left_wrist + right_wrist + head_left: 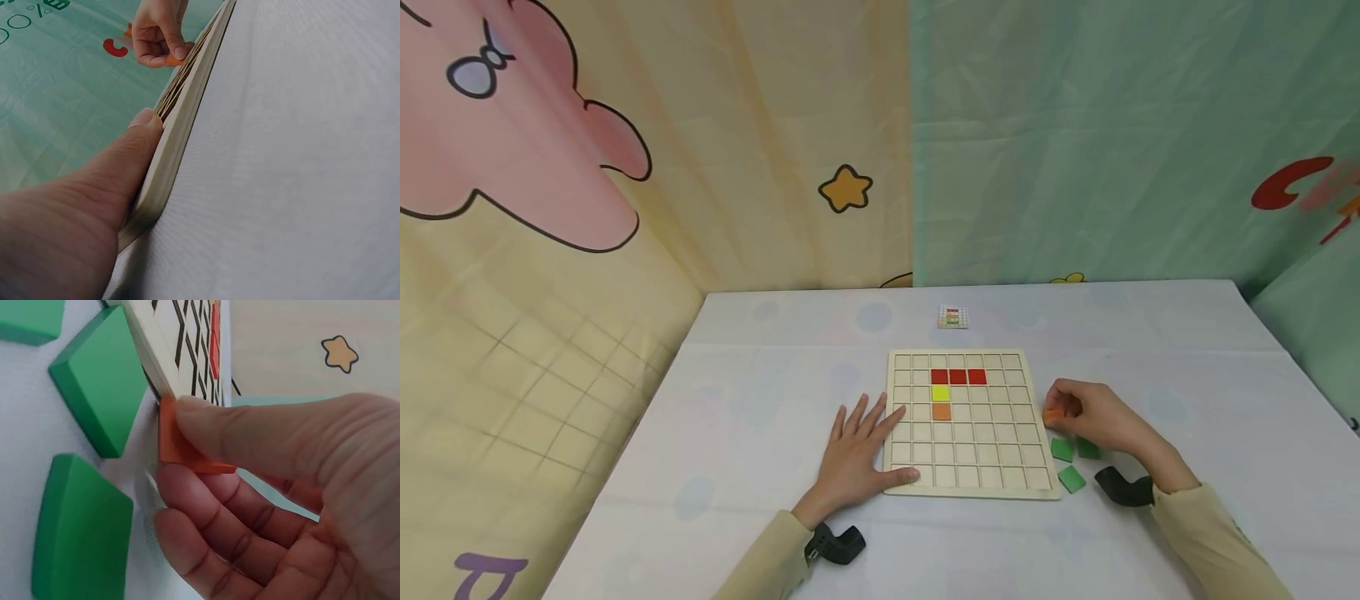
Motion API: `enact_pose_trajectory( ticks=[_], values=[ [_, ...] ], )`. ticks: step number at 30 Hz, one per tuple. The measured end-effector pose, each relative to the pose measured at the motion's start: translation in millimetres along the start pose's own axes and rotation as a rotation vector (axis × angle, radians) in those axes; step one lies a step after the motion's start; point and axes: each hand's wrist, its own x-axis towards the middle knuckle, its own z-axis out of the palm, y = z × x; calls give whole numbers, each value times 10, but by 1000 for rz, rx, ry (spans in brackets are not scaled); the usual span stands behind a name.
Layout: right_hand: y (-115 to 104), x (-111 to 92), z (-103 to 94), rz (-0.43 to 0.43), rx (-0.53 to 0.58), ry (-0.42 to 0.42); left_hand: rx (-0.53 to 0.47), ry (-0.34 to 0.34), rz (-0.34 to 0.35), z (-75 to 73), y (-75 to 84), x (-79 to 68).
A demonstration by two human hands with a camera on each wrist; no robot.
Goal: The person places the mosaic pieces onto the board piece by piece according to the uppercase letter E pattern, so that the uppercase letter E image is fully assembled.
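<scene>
My right hand (1093, 414) pinches an orange square tile (187, 447) between thumb and fingers, beside the right edge of a wooden grid board (977, 454). With fingers spread, my left hand (853, 457) rests on the board's left edge, its thumb near the lower left corner. On the board lie a row of three red tiles (958, 377), a yellow tile (940, 393) under the leftmost red one, and another orange tile (942, 412) below that. Three green tiles (1071, 478) lie on the table near my right hand, one partly under it.
Behind the board a small card (952, 317) with a coloured grid pattern lies on the white-covered table (760, 400). Printed curtains (1075, 150) hang around the back and sides. Each wrist carries a black strap mount (838, 545).
</scene>
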Motion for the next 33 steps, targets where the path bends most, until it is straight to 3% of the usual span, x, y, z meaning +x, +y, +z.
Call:
enact_pose_trajectory(
  ticks=[8,13,20,27,33],
  values=[
    [-28,23,61,-19,-4,129,1,3,0,7,-10,-5],
    [-114,70,156,-56,49,198,0,0,-3,2,-4,1],
    [-320,219,333,-104,162,127,-8,-1,0,-6,5,1],
    [-463,393,467,-151,158,38,-3,4,5,-11,9,8],
    [-556,482,582,-177,144,35,-5,-3,1,-19,8,-5]
  ],
)
